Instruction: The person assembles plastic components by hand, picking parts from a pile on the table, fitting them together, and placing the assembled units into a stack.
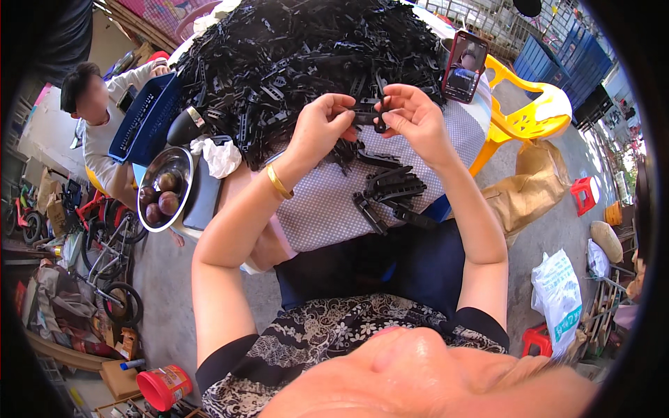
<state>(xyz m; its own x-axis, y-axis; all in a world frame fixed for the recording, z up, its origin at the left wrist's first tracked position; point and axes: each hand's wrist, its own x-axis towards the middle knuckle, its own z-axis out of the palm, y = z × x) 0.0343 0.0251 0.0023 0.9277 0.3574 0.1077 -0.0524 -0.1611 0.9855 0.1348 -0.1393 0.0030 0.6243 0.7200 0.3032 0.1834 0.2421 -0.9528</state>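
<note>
Between my two hands is a small black plastic piece [365,115], held up over the near side of the table. My left hand [323,129] pinches its left end. The fingers of my right hand [414,124] are closed on its right end, at an upright black part. Just beyond rises a large heap of black plastic parts [293,56], whose edge reaches close to my hands. Nearer to me, a small pile of similar black pieces [394,187] lies on the dotted tablecloth [313,209]. The exact shape of the held piece is partly hidden by my fingers.
A phone [465,66] stands upright at the right edge of the heap, before a yellow chair [529,115]. At left are a metal bowl [155,224] of round purple fruit, crumpled tissue [221,159] and a blue basket [145,118]. Another person [104,125] sits beyond the basket.
</note>
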